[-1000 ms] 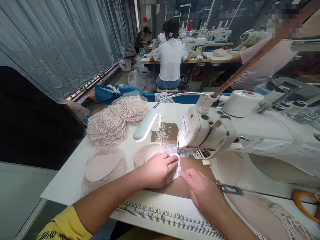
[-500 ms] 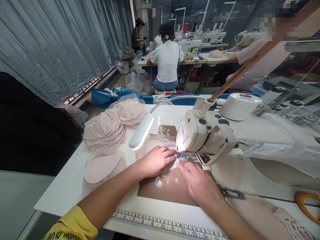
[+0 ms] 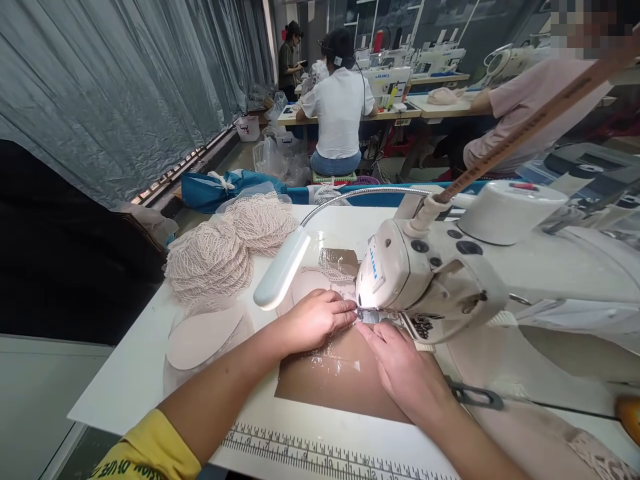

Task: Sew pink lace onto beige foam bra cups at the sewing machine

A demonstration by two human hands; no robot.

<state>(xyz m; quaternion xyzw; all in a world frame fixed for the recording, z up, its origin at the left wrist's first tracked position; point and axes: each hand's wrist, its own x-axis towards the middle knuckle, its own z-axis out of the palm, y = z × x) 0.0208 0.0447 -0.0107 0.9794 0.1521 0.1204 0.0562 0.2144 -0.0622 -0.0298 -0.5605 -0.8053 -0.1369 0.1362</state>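
Note:
My left hand [image 3: 313,321] rests on a pale pink lace fabric piece [image 3: 344,288], its fingers close together and bent against the cloth beside the needle area. My right hand [image 3: 400,357] is at the near edge of that piece, thumb and index finger drawn together just in front of the presser foot. Its other fingers curl under. Both sets of fingertips nearly meet below the head of a white sewing machine [image 3: 395,267]. Under the hands lies a shiny brown sheet [image 3: 330,387]. A smooth oval pad [image 3: 310,283] shows beyond my left hand.
Stacks of lace pieces [image 3: 207,260] and an oval cup piece [image 3: 205,337] lie at the left. A lamp [image 3: 283,267] leans over the work. A ruler strip [image 3: 320,453] runs along the front edge. Orange-handled scissors [image 3: 629,413] are at far right. Other people sit at machines ahead.
The lace strip between my hands has moved forward under the machine, and less of it shows. My fingertips are closer together. The machine appears slightly further right as the view shifts.

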